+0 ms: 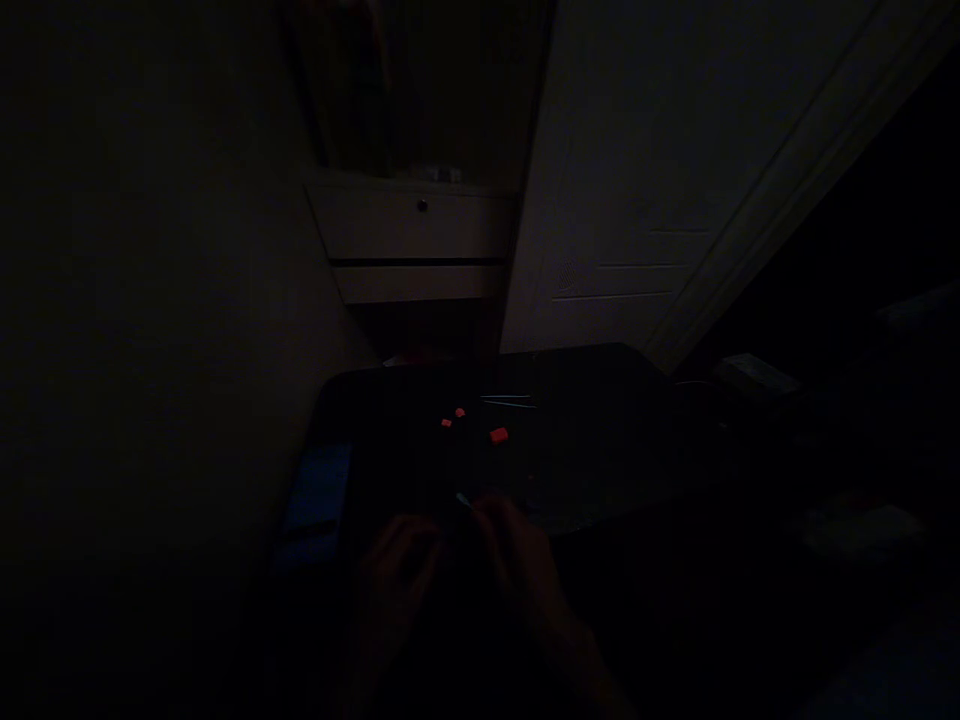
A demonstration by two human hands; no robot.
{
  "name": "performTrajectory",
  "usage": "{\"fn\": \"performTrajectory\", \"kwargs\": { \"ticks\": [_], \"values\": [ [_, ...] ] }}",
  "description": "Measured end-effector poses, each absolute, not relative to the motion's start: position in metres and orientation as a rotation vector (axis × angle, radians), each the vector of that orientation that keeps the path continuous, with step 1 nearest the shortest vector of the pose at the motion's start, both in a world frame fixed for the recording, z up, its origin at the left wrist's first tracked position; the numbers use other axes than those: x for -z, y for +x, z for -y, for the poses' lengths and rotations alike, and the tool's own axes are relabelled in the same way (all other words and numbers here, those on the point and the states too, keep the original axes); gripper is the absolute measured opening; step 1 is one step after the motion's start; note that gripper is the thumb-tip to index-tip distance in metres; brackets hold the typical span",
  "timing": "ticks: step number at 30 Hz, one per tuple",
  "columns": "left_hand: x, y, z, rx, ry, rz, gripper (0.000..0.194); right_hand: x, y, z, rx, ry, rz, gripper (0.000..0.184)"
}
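The scene is very dark. Over the near part of a dark table [600,430], my right hand [514,545] is closed, with the pale tip of a small thin piece [464,499] sticking out from its fingertips. To its left is my left hand [401,560], thumb and fingers brought together; whether anything small is between them is lost in the dark. Beyond the hands lies a red-orange block [499,436]. Two smaller pieces, one red-orange bit [460,412] and another red-orange bit [446,423], lie left of it. Behind the block rests a thin metal pair of tweezers [508,401], its arms apart.
A flat bluish rectangular object [319,490] lies at the table's left edge. Past the far edge stand a cabinet with a drawer [412,225] and a pale panelled door [615,200]. A pale box-like object [757,374] is off to the right.
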State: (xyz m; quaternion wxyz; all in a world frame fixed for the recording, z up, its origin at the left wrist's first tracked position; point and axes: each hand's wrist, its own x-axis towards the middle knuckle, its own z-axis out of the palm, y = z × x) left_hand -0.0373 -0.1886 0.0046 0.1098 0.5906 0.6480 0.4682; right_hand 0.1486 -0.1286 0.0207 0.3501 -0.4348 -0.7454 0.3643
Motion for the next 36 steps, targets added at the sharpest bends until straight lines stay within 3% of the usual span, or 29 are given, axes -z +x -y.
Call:
{"fn": "performTrajectory", "kwargs": {
  "ticks": [5, 13, 20, 28, 36],
  "values": [
    [-0.005, -0.041, 0.189, -1.424, 1.711, -1.867, 0.019, -0.016, 0.153, 0.127, -0.973, -0.984, 1.891, 0.030],
    [-0.027, -0.038, 0.197, -1.470, 1.653, -1.735, 0.025, -0.017, 0.153, 0.130, -1.104, -0.873, 1.828, 0.014],
    [-0.042, -0.032, 0.201, -1.533, 1.609, -1.735, 0.040, -0.027, 0.155, 0.135, -1.234, -0.876, 1.727, 0.014],
    [-0.052, -0.029, 0.203, -1.521, 1.713, -1.712, 0.040, -0.035, 0.152, 0.143, -1.182, -0.865, 1.670, 0.012],
    [-0.051, -0.024, 0.206, -1.551, 1.641, -1.714, 0.040, -0.040, 0.157, 0.147, -1.164, -0.921, 1.677, 0.026]
  ]
}}
